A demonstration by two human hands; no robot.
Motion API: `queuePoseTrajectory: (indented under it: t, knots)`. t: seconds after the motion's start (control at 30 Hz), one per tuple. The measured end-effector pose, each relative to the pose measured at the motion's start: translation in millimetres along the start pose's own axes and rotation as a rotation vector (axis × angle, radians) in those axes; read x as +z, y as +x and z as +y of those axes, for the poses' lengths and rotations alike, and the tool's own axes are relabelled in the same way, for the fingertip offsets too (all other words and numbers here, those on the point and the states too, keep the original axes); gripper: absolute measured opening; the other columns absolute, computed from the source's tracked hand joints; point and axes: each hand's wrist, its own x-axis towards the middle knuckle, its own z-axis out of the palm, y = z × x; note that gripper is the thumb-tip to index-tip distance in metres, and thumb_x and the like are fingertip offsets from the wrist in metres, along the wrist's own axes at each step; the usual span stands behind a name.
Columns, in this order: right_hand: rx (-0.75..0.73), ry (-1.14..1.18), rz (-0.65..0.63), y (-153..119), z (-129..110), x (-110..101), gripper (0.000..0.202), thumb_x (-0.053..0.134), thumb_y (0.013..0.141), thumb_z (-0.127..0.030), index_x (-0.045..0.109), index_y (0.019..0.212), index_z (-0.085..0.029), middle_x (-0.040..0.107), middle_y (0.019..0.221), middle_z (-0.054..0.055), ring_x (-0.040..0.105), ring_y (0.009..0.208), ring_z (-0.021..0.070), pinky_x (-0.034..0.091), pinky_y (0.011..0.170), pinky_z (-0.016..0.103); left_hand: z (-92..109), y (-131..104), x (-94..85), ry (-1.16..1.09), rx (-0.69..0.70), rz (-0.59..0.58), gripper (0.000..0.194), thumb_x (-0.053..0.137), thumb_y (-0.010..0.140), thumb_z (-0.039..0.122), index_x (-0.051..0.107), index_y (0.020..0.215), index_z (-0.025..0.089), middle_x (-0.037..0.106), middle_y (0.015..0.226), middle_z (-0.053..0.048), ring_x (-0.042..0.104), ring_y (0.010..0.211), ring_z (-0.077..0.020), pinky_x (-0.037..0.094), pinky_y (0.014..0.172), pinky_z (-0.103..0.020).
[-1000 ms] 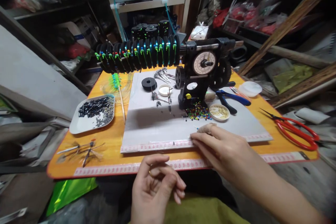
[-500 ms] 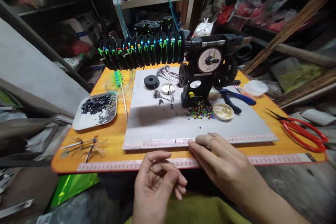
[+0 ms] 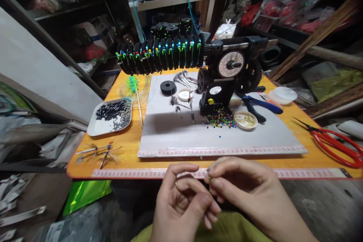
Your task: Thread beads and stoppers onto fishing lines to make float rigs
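Observation:
My left hand (image 3: pixel 185 200) is in front of the table's near edge, its fingers curled and thumb pressed toward them; whatever it holds is too small or hidden to make out. Close beside it, my right hand (image 3: pixel 244 187) pinches thumb and forefinger together, and a tiny thing between the tips cannot be made out. Both hands are just short of the white board (image 3: pixel 176 140), which has a measuring tape (image 3: pixel 227 150) along its front edge. A single blue-headed pin (image 3: pixel 218 135) lies on the board, in front of a pile of coloured pins (image 3: pixel 219 120).
A black geared machine (image 3: pixel 227 75) carries a row of line-wound black spools (image 3: pixel 159 56). Around it are a dish of gold beads (image 3: pixel 245 120), blue-handled pliers (image 3: pixel 259 106), red scissors (image 3: pixel 337 145), a white tray (image 3: pixel 95 128) of small dark parts and a black foam ring (image 3: pixel 168 87).
My right hand has drawn back from the board's front edge and come beside the left, now pinching. The left has shifted slightly right in view. The camera view has moved a little.

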Motion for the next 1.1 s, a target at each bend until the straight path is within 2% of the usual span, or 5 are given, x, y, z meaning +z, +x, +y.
queuePoseTrajectory:
  t: [0.2,0.47,0.67,0.8,1.1]
  knots:
    - [0.025,0.103,-0.043,0,2,1,0.007,0.073,0.083,-0.019,0.077,0.081,-0.023,0.065,0.081,0.002,0.064,0.054,0.0087,0.058,0.050,0.017,1,-2,2.3,-0.033,-0.010,-0.006,0.039,0.084,0.074,0.033,0.060,0.103,0.022,0.071,0.062,0.004,0.064,0.050,-0.0075,0.051,0.049,-0.013]
    - [-0.077,-0.024,0.013,-1,-1,4,0.005,0.076,0.081,-0.026,0.077,0.077,-0.024,0.069,0.076,0.003,0.067,0.060,0.0128,0.059,0.052,0.020,1,-2,4.5,-0.062,-0.015,0.010,0.039,0.085,0.073,0.031,0.061,0.102,0.021,0.071,0.061,0.005,0.065,0.049,-0.0070,0.051,0.048,-0.012]
    - [-0.179,-0.180,-0.051,-3,-5,-4,0.019,0.074,0.080,-0.012,0.079,0.081,-0.030,0.070,0.077,0.001,0.070,0.072,0.0136,0.059,0.063,0.019,-4,0,-0.1,-0.083,0.025,0.038,0.039,0.085,0.073,0.031,0.062,0.102,0.022,0.071,0.062,0.005,0.066,0.049,-0.0084,0.053,0.046,-0.013]
    - [-0.190,-0.268,-0.224,-6,-9,-14,0.028,0.064,0.089,-0.014,0.076,0.099,-0.037,0.070,0.099,0.001,0.069,0.093,0.0145,0.058,0.079,0.021,-10,1,-3.4,-0.048,0.175,0.003,0.031,0.081,0.078,0.032,0.063,0.101,0.024,0.073,0.065,0.004,0.066,0.051,-0.0078,0.053,0.050,-0.014]
    - [-0.221,-0.474,-0.246,1,-27,-8,0.015,0.066,0.088,-0.017,0.070,0.094,-0.030,0.069,0.097,0.000,0.066,0.096,0.0155,0.054,0.080,0.023,-20,-2,-6.4,0.134,0.476,-0.011,0.017,0.074,0.085,0.019,0.062,0.096,0.026,0.069,0.069,0.005,0.065,0.065,-0.0088,0.054,0.067,-0.020]
